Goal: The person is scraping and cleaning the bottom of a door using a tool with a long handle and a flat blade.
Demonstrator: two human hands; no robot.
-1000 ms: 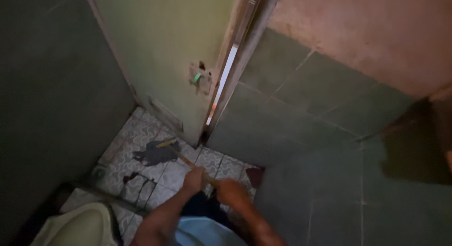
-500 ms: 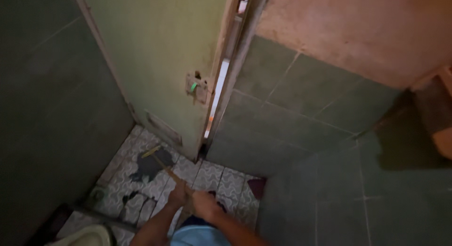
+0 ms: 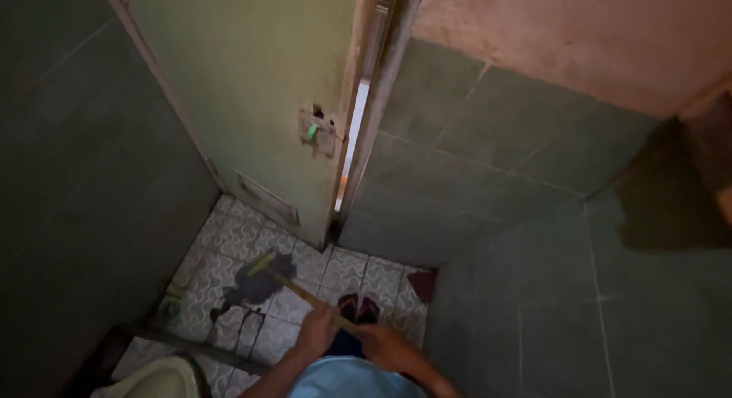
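Note:
Both of my hands grip a long wooden-handled brush (image 3: 293,285). My left hand (image 3: 316,331) holds the stick lower down, my right hand (image 3: 381,345) holds its near end. The brush head (image 3: 261,263) rests on the patterned floor tiles (image 3: 347,270), beside a dark wet patch (image 3: 255,285). The handle slants from the floor up toward me. My feet in dark sandals (image 3: 358,306) show just past my hands.
A pale green door (image 3: 252,101) with a latch (image 3: 316,133) stands slightly ajar ahead, light showing through the gap. Green tiled walls (image 3: 518,238) close in on both sides. A pale toilet bowl (image 3: 152,379) sits at the lower left. A dark red cloth (image 3: 422,284) lies by the right wall.
The view has shifted, so the door and floor sit differently in frame. My hands have stayed on the stick, and the brush head remains on the wet patch.

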